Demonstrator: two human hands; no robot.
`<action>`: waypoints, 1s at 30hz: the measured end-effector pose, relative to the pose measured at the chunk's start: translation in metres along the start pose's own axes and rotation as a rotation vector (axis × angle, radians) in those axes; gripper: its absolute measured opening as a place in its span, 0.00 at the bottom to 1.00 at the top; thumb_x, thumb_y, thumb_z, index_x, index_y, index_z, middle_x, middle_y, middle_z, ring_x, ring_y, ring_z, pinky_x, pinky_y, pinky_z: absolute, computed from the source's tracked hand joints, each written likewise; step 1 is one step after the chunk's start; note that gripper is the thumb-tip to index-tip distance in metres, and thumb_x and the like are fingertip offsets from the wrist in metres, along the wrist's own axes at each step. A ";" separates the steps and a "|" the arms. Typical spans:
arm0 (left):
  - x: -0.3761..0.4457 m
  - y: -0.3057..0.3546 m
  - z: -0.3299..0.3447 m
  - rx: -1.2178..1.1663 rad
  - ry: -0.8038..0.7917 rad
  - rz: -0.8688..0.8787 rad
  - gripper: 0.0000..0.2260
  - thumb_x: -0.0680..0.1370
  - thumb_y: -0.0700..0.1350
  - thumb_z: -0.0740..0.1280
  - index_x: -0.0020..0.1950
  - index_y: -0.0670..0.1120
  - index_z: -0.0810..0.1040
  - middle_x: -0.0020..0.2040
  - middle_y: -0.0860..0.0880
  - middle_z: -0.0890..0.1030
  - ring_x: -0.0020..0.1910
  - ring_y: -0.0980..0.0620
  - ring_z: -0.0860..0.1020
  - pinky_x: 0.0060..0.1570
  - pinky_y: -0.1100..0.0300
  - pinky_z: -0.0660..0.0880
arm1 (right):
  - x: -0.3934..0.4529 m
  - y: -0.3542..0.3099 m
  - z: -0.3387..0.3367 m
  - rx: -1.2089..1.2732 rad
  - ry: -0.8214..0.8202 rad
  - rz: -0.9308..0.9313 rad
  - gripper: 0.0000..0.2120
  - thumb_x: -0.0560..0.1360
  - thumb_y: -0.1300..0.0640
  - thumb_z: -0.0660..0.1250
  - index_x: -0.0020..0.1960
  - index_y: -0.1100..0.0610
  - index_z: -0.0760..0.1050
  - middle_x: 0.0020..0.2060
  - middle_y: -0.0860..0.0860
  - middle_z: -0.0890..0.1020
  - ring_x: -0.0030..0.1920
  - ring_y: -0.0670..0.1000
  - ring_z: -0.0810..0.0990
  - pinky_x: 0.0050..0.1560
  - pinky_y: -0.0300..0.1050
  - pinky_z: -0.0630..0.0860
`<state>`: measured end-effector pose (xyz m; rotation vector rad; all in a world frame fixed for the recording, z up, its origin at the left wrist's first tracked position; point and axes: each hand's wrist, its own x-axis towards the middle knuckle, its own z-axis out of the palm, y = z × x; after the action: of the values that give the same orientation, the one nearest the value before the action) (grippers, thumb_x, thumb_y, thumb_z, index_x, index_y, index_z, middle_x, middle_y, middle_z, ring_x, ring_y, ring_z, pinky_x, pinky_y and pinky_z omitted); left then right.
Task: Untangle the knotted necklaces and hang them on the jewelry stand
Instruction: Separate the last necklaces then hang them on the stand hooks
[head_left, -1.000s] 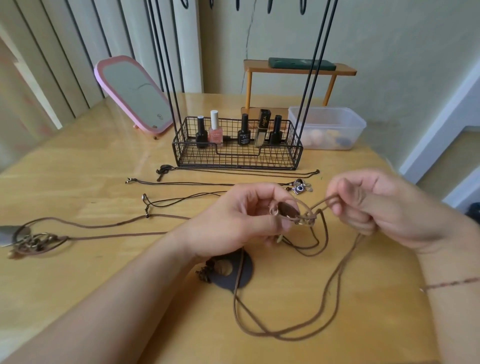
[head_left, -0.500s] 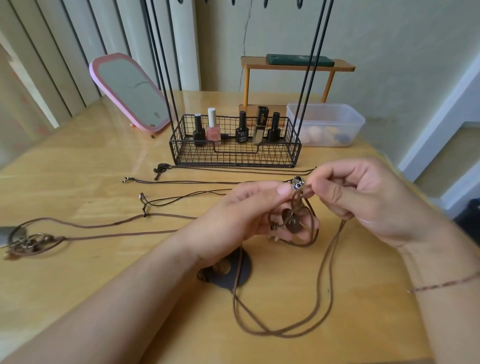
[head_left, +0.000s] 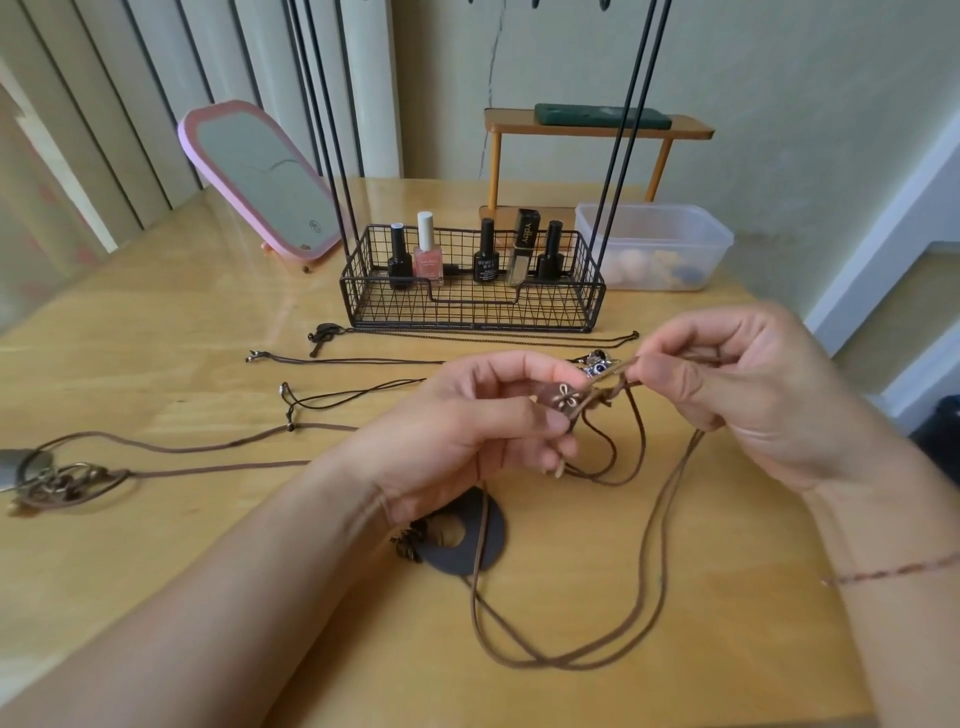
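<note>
Nearest, loops of brown cord necklace (head_left: 571, 662) trailing over the wooden table (head_left: 156, 545), beside a dark ring pendant (head_left: 483, 551). Just above, left hand (head_left: 467, 441) pinching a brown flower-marked pendant (head_left: 563, 399); right hand (head_left: 737, 384) close beside, thumb and forefinger clamped on the same knotted cord. Left of these, a second brown necklace with metal pendant (head_left: 62, 480). Farther, thin dark necklaces (head_left: 363, 360) laid out in a row. Beyond, black wire jewelry stand (head_left: 470, 306) holding nail polish bottles (head_left: 428, 249); pink mirror (head_left: 254, 179) far left, plastic tub (head_left: 654, 244) far right.
</note>
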<state>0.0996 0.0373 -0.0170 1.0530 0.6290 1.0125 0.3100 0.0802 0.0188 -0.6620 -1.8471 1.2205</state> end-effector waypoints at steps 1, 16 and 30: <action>0.001 0.000 0.000 0.001 0.060 0.001 0.10 0.73 0.31 0.69 0.53 0.41 0.82 0.40 0.43 0.80 0.37 0.50 0.81 0.40 0.63 0.81 | 0.000 0.000 0.001 -0.015 0.013 -0.001 0.07 0.67 0.52 0.72 0.36 0.55 0.83 0.22 0.43 0.75 0.21 0.40 0.68 0.26 0.27 0.63; 0.005 0.004 0.000 0.054 0.362 0.181 0.18 0.66 0.35 0.72 0.55 0.44 0.81 0.39 0.51 0.81 0.39 0.54 0.79 0.43 0.61 0.75 | 0.005 0.010 0.003 -0.139 0.135 0.046 0.17 0.78 0.49 0.64 0.33 0.53 0.76 0.24 0.55 0.76 0.22 0.49 0.66 0.24 0.36 0.64; 0.002 0.012 -0.001 0.159 0.479 0.443 0.14 0.78 0.24 0.57 0.46 0.42 0.74 0.47 0.44 0.74 0.41 0.49 0.79 0.39 0.58 0.79 | 0.000 0.011 0.005 -0.198 -0.073 0.083 0.13 0.73 0.45 0.65 0.46 0.53 0.81 0.22 0.55 0.75 0.23 0.47 0.68 0.27 0.34 0.65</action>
<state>0.0948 0.0409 -0.0067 1.1215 0.8957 1.6505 0.3059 0.0823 0.0082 -0.8192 -2.0376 1.1363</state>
